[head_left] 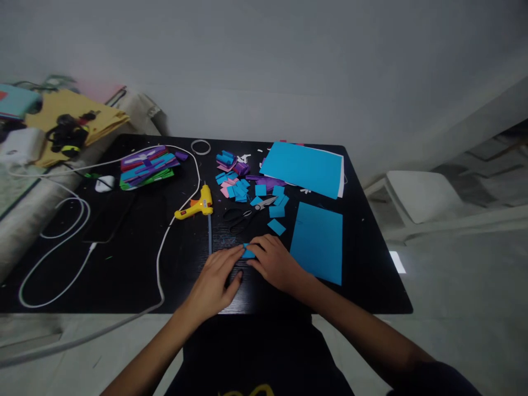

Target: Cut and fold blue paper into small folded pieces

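Between the left fingers (pixel 228 257) and right fingers (pixel 264 246), a small blue paper piece (pixel 248 253) (grip or mere touch, unclear).

I have the left hand (pixel 217 274) posed palm-down, its fingers (pixel 225 259) stretched toward the right hand (pixel 277 264), its thumb (pixel 235 286) spread apart. The right hand's fingers bend inward; right of it, my right forearm (pixel 355 314) leads to a dark sleeve (pixel 439 380). My left forearm (pixel 159 342) slants in left of it.
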Demonstrator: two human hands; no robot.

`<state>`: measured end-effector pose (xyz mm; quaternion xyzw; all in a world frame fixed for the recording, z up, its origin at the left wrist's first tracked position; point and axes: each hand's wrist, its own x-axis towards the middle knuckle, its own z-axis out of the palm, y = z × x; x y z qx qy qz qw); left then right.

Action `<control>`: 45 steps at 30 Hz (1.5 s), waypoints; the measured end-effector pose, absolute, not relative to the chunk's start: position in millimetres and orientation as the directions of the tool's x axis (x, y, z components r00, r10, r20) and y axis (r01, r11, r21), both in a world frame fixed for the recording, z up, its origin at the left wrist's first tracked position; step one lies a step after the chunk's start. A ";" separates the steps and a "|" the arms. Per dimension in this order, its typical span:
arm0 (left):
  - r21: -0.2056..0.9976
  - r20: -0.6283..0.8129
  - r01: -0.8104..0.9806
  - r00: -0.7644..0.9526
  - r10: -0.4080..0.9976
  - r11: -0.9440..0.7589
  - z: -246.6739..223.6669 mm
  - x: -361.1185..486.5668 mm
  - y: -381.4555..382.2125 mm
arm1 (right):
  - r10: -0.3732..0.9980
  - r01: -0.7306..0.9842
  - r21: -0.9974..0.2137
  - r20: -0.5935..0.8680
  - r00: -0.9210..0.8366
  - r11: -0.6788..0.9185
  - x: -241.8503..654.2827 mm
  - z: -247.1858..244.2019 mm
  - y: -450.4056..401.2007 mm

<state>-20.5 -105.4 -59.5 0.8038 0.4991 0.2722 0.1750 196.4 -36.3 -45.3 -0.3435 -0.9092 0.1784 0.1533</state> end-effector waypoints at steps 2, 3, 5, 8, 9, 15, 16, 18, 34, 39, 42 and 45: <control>0.610 0.271 0.682 0.299 0.915 -0.403 -59.0 -22.1 -105.7 | 0.693 0.585 -0.432 0.147 -0.706 0.687 196.0 -45.9 -35.8; 0.638 0.276 0.668 0.267 0.923 -0.383 -58.6 -22.7 -105.7 | 0.702 0.591 -0.440 0.141 -0.698 0.676 196.0 -45.9 -35.3; 0.683 0.286 0.639 0.210 0.935 -0.352 -57.8 -23.3 -105.3 | 0.722 0.594 -0.480 0.129 -0.680 0.645 196.2 -45.6 -33.9; 0.703 0.296 0.624 0.181 0.938 -0.342 -56.9 -23.1 -104.0 | 0.758 0.575 -0.585 0.110 -0.643 0.572 195.5 -45.3 -30.6; 0.700 0.299 0.626 0.182 0.937 -0.345 -56.7 -22.9 -103.5 | 0.769 0.559 -0.628 0.103 -0.631 0.542 194.7 -45.2 -29.4; 0.692 0.314 0.629 0.180 0.932 -0.354 -56.1 -22.5 -102.4 | 0.820 0.421 -0.844 0.037 -0.572 0.332 187.2 -40.3 -20.2; 0.690 0.313 0.631 0.179 0.933 -0.353 -56.0 -22.4 -102.5 | 0.829 0.408 -0.864 0.021 -0.559 0.297 187.1 -38.8 -17.7; 0.685 0.314 0.636 0.182 0.932 -0.355 -55.8 -22.1 -102.7 | 0.842 0.378 -0.895 -0.005 -0.540 0.237 188.4 -36.1 -12.0; 0.660 0.306 0.658 0.205 0.930 -0.362 -56.6 -21.1 -100.0 | 0.816 0.419 -0.889 -0.099 -0.570 0.184 189.6 -33.7 -6.7; 0.668 0.322 0.647 0.194 0.927 -0.368 -57.6 -20.4 -100.8 | 0.863 0.369 -0.920 -0.075 -0.500 0.135 195.7 -27.7 -0.6; 0.677 0.334 0.639 0.176 0.926 -0.365 -55.1 -19.7 -100.9 | 0.870 0.236 -0.972 -0.111 -0.480 0.005 198.6 -22.5 2.0; 0.707 0.318 0.617 0.161 0.935 -0.346 -45.3 -17.9 -92.9 | 0.856 0.063 -0.987 -0.159 -0.492 -0.148 198.8 -17.6 5.0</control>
